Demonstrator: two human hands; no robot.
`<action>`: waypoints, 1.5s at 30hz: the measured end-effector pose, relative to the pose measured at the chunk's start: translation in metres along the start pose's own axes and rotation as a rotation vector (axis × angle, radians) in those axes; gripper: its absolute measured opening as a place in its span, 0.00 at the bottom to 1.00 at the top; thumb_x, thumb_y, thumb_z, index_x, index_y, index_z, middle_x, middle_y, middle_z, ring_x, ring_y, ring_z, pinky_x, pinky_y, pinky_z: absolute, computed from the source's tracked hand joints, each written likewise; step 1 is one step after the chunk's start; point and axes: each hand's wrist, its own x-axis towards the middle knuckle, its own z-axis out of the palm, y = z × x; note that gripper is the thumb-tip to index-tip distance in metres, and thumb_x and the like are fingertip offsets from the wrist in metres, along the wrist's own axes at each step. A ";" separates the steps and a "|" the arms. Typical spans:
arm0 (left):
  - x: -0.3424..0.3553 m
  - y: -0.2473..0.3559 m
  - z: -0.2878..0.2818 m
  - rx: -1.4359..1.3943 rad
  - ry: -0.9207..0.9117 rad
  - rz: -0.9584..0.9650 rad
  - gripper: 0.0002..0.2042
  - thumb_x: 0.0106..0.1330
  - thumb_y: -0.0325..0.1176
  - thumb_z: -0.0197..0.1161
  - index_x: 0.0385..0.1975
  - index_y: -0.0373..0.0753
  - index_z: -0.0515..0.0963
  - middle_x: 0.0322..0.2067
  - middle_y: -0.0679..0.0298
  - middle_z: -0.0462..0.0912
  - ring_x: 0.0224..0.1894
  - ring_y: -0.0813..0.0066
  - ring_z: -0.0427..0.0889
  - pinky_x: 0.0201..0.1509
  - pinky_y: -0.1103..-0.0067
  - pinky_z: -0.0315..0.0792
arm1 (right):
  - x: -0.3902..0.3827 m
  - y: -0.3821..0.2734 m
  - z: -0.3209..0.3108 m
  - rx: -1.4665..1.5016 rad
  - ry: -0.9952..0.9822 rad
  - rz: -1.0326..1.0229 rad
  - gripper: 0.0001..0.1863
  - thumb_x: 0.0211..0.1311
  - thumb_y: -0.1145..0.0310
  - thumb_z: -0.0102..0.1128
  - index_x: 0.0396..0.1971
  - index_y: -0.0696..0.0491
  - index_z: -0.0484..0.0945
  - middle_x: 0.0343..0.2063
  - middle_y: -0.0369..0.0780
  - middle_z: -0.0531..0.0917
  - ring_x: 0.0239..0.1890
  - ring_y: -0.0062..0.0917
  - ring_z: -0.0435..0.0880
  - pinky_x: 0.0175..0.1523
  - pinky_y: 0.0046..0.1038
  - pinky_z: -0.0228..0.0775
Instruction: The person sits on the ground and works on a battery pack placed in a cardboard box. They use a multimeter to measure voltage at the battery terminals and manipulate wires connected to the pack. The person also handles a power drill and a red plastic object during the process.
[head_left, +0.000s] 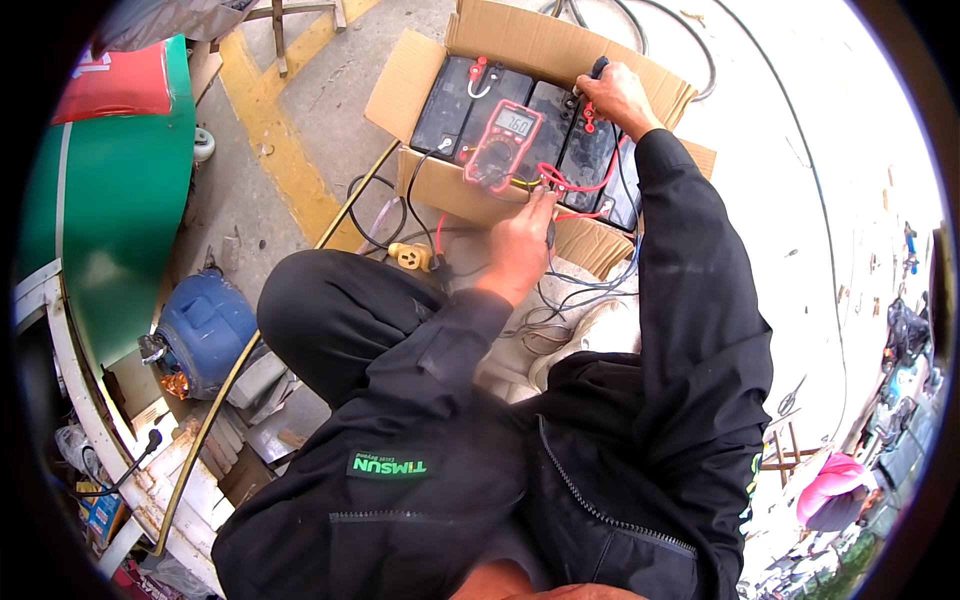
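Probe (pixel 598 68) pinched in right hand (pixel 620 98)

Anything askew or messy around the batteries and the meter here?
Somewhat: the red multimeter lies tilted across the black batteries in the cardboard box, and loose wires sprawl tangled on the floor beside the left hand.
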 end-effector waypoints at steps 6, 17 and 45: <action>-0.001 -0.002 0.001 0.017 0.005 0.006 0.33 0.40 0.21 0.70 0.54 0.35 0.74 0.54 0.46 0.78 0.37 0.50 0.85 0.38 0.65 0.80 | 0.000 -0.002 0.001 0.019 -0.008 0.006 0.21 0.54 0.56 0.58 0.27 0.64 0.83 0.23 0.52 0.84 0.30 0.41 0.87 0.42 0.37 0.78; -0.002 -0.007 0.002 0.086 0.043 0.072 0.25 0.50 0.23 0.63 0.53 0.35 0.75 0.51 0.49 0.81 0.34 0.54 0.86 0.34 0.68 0.80 | -0.018 -0.007 0.004 -0.013 0.052 -0.027 0.25 0.57 0.51 0.59 0.30 0.64 0.83 0.23 0.51 0.84 0.29 0.44 0.86 0.40 0.38 0.78; 0.040 -0.022 -0.040 -0.531 0.277 -0.309 0.13 0.71 0.40 0.56 0.51 0.47 0.79 0.42 0.52 0.85 0.47 0.52 0.84 0.49 0.68 0.76 | -0.190 -0.084 0.101 0.322 0.523 0.099 0.31 0.56 0.53 0.65 0.54 0.53 0.65 0.37 0.52 0.84 0.41 0.49 0.84 0.46 0.43 0.73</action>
